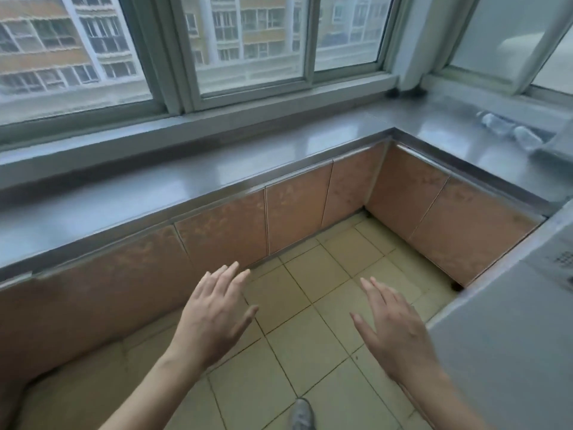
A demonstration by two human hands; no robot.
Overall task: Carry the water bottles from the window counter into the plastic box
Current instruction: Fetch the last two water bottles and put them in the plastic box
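Steel desk (279, 156) ahead; my left hand (214, 315) and right hand (393, 330) hang open, empty. Reach step: bottles (508, 131) lie far right; box unseen.

apartment kitchen: steel counter (217, 169), cabinet doors (297, 212), floor tiles (310, 336), windows (248, 41)

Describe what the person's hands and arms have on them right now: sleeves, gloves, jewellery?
Both are bare. The left hand and right hand show no gloves, rings or watch, and both forearms are uncovered to the frame edge, with no sleeve in view. Nails look short and plain.
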